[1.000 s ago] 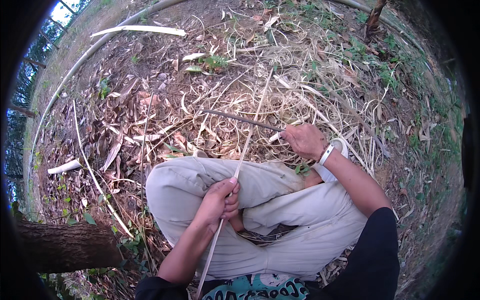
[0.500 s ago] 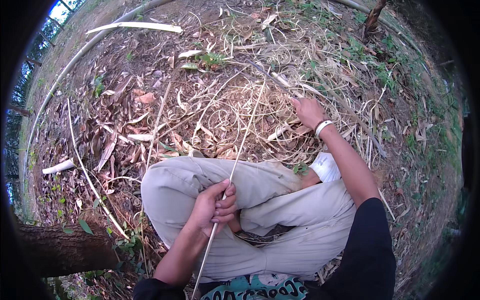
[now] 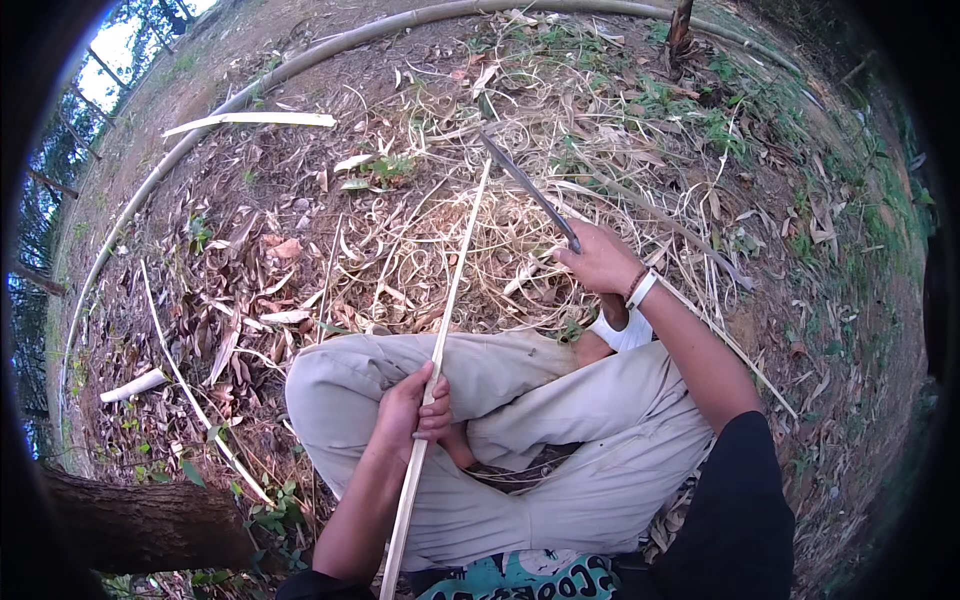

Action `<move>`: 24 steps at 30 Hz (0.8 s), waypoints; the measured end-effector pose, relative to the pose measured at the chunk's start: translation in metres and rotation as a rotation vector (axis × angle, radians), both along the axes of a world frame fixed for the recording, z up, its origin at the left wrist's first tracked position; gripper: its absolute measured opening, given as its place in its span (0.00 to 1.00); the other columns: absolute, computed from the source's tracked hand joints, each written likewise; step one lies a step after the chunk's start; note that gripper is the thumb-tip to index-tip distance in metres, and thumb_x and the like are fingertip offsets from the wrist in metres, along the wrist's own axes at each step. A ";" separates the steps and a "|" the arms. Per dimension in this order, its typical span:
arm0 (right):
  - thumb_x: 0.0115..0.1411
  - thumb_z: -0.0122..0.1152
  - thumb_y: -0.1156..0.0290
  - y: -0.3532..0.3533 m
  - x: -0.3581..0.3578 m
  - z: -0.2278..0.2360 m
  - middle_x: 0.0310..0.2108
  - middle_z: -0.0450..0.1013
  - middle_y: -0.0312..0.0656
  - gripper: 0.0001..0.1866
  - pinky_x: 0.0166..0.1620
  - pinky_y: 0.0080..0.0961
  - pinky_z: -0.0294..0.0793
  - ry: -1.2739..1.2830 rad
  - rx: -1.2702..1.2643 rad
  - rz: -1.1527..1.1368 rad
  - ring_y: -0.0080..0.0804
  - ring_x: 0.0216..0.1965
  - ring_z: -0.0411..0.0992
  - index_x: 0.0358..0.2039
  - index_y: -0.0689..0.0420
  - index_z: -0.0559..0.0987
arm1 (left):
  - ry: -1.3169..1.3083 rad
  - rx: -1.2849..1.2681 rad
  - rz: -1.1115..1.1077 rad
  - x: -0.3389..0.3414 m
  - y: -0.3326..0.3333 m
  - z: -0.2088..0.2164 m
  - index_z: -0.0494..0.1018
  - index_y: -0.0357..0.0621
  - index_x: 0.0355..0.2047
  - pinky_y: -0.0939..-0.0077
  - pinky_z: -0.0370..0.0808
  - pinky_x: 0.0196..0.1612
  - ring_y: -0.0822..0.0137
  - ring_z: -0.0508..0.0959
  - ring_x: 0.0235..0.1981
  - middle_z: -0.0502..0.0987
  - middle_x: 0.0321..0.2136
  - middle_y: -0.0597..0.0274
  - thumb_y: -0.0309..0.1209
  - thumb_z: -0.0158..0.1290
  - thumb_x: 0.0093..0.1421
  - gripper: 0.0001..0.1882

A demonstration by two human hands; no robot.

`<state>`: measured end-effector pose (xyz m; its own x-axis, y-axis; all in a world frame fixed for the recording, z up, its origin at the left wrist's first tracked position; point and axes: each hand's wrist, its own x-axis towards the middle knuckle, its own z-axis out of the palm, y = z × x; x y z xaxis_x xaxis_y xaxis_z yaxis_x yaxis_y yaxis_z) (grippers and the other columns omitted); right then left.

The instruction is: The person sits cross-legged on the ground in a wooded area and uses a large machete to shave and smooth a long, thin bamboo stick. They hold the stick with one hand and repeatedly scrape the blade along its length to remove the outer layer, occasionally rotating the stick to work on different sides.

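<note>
My left hand [image 3: 415, 405] is closed round a long, pale strip of split bamboo [image 3: 455, 275]. This strip slants from the lower edge, past my crossed legs, up to an end above the litter of shavings. To the right, my right hand [image 3: 602, 262] grips the dark handle of a knife [image 3: 528, 187]. Its long grey blade points up and left, with the tip close to the strip's far end. Whether blade and strip touch, I cannot tell. Thin curled shavings [image 3: 510, 235] lie on the ground beneath both.
My legs [image 3: 560, 430] are folded in front of me. A tree trunk [image 3: 150, 520] lies at lower left, near another pale strip [image 3: 190, 385]. A long bamboo pole [image 3: 330, 48] curves across the far side. A short pale piece [image 3: 133, 385] rests among dry leaves.
The strip has turned, showing a broader face. My right hand and the knife have come slightly nearer, and the blade shows more clearly. The whole view has shifted a little.
</note>
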<state>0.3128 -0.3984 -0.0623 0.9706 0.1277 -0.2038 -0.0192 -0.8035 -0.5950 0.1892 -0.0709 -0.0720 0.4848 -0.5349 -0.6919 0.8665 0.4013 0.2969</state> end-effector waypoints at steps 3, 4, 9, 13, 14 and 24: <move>0.61 0.55 0.64 0.005 -0.037 -0.029 0.25 0.76 0.55 0.16 0.35 0.51 0.76 -0.380 -0.162 0.199 0.58 0.28 0.76 0.46 0.61 0.71 | -0.011 0.044 -0.017 0.002 -0.006 0.004 0.61 0.49 0.25 0.85 0.50 0.09 0.80 0.52 0.09 0.52 0.11 0.75 0.49 0.39 0.71 0.22; 0.61 0.55 0.63 0.013 -0.045 -0.024 0.25 0.76 0.53 0.16 0.33 0.50 0.75 -0.313 -0.222 0.227 0.57 0.27 0.76 0.44 0.58 0.71 | -0.005 0.058 -0.009 0.001 -0.006 0.004 0.62 0.48 0.25 0.85 0.50 0.09 0.80 0.51 0.08 0.52 0.11 0.75 0.48 0.39 0.71 0.22; 0.58 0.57 0.62 0.029 -0.057 -0.039 0.24 0.75 0.48 0.14 0.29 0.46 0.77 -0.330 -0.291 0.432 0.51 0.24 0.76 0.42 0.54 0.71 | 0.001 0.104 0.006 -0.002 -0.004 0.006 0.62 0.48 0.25 0.85 0.49 0.08 0.80 0.50 0.08 0.52 0.11 0.76 0.48 0.40 0.71 0.21; 0.57 0.53 0.61 0.026 -0.046 -0.036 0.27 0.78 0.49 0.14 0.33 0.47 0.79 -0.227 -0.332 0.383 0.51 0.27 0.79 0.41 0.53 0.75 | -0.047 0.162 0.005 -0.009 -0.008 0.008 0.61 0.48 0.26 0.85 0.48 0.09 0.81 0.49 0.08 0.51 0.11 0.76 0.47 0.40 0.71 0.20; 0.57 0.53 0.61 0.020 -0.036 -0.043 0.28 0.78 0.50 0.13 0.34 0.48 0.79 -0.210 -0.354 0.337 0.51 0.28 0.79 0.40 0.53 0.76 | -0.079 0.215 -0.003 -0.013 -0.011 0.013 0.61 0.49 0.26 0.85 0.48 0.09 0.81 0.49 0.08 0.51 0.11 0.76 0.47 0.40 0.71 0.20; 0.54 0.53 0.61 0.047 -0.037 -0.026 0.24 0.78 0.52 0.14 0.37 0.48 0.78 -0.343 -0.272 0.425 0.51 0.28 0.78 0.32 0.57 0.79 | -0.297 0.537 -0.054 -0.035 0.004 0.060 0.59 0.48 0.28 0.81 0.47 0.11 0.79 0.50 0.08 0.51 0.11 0.74 0.46 0.39 0.72 0.19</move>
